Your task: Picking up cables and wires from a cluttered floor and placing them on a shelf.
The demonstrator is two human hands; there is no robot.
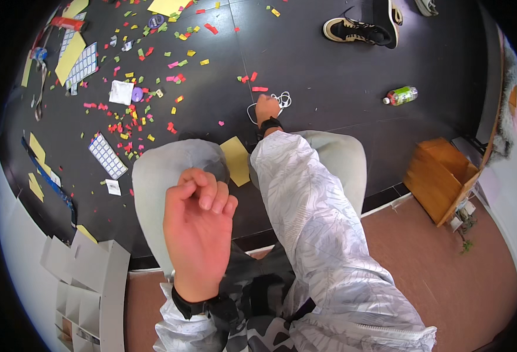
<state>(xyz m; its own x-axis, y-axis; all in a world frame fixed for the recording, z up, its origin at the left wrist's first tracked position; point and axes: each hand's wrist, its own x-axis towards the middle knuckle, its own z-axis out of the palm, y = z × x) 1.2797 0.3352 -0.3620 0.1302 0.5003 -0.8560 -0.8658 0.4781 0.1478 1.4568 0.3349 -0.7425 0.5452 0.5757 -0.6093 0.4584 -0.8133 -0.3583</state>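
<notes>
My right hand (268,108) reaches down to the dark tiled floor, right at a loosely coiled white cable (286,99) that looks like earphones. Its fingers are curled and partly hidden, so I cannot tell whether they grip the cable. Palm up, my left hand (201,229) hangs nearer to me with loosely bent fingers and nothing in it. Between my knees lies a yellow paper sheet (235,161). Red paper scraps (259,89) are just beyond the right hand.
Colourful paper scraps (128,125) litter the floor on the left, among label sheets (108,156), a white packet (121,92) and a blue lanyard (49,178). To the right are a bottle (401,95), a shoe (355,31) and a wooden box (434,176). A white shelf unit (113,281) stands lower left.
</notes>
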